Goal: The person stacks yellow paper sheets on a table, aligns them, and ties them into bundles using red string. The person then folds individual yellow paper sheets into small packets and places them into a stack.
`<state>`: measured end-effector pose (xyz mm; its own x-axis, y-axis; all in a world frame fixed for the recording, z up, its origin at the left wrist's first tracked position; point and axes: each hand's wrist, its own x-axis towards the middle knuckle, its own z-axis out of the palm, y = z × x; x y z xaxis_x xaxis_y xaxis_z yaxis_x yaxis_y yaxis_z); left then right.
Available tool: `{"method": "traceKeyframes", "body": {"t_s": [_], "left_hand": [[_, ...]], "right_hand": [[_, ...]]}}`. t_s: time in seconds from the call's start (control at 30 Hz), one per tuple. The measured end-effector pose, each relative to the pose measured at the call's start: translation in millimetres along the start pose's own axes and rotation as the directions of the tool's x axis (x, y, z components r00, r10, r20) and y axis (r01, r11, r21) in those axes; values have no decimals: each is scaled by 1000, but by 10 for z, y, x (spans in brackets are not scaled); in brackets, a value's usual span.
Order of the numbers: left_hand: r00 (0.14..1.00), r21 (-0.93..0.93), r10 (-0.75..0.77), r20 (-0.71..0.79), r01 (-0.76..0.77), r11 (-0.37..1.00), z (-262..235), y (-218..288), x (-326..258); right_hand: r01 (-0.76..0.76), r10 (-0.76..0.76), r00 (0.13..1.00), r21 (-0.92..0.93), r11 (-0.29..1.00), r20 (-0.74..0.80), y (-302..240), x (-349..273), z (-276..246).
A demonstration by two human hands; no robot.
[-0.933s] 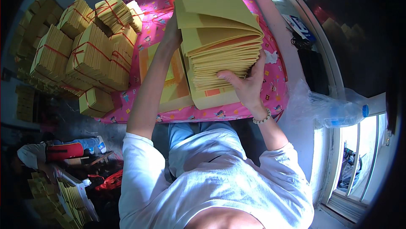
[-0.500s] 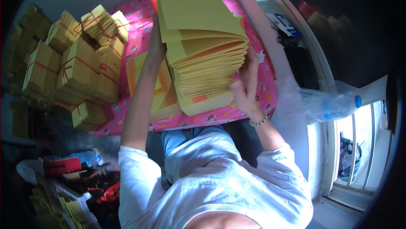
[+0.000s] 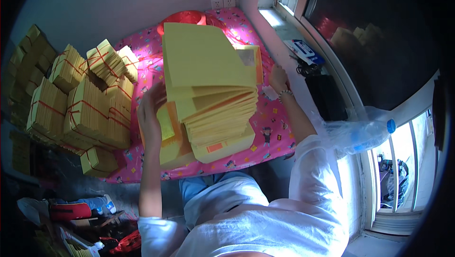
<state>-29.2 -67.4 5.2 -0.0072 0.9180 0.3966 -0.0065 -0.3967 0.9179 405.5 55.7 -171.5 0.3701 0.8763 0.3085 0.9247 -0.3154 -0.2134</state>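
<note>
A tall stack of yellow paper envelopes leans on the table, its folded edges fanned toward me. My left hand is at the stack's left side, fingers stretched out toward it; whether the tips touch is hard to tell. Beneath lie more yellow envelopes, with orange panels. My right hand, with a bead bracelet at the wrist, is at the table's right edge, apart from the stack. Its fingers are curled, and what they hold is hidden. Thin red strings run close to it.
String-tied envelope bundles are piled on the left. A red basin stands at the back of the pink patterned tablecloth. Along the right sill lie a black object, cables and a plastic bottle.
My right hand has left the stack's right side and moved out to the table's right edge. My left hand has slid down along the stack. The whole scene sits lower in view.
</note>
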Motion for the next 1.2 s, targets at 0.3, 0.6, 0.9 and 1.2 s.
{"method": "traceKeyframes", "body": {"t_s": [0.3, 0.6, 0.9, 1.2], "left_hand": [[997, 206, -45, -57, 56, 977, -346, 4, -474], [998, 160, 56, -39, -49, 986, -282, 246, -351], [983, -244, 106, 150, -67, 968, 83, 1449, 439], [774, -735, -140, 618, 632, 248, 284, 1759, 1290]], "right_hand": [[-46, 51, 997, 70, 996, -64, -94, 344, 150], [236, 118, 864, 601, 764, -489, -807, 1277, -1442], [717, -404, 697, 562, 413, -592, -2096, 235, -3545], [774, -560, 566, 623, 110, -605, -2489, -497, -4058]]}}
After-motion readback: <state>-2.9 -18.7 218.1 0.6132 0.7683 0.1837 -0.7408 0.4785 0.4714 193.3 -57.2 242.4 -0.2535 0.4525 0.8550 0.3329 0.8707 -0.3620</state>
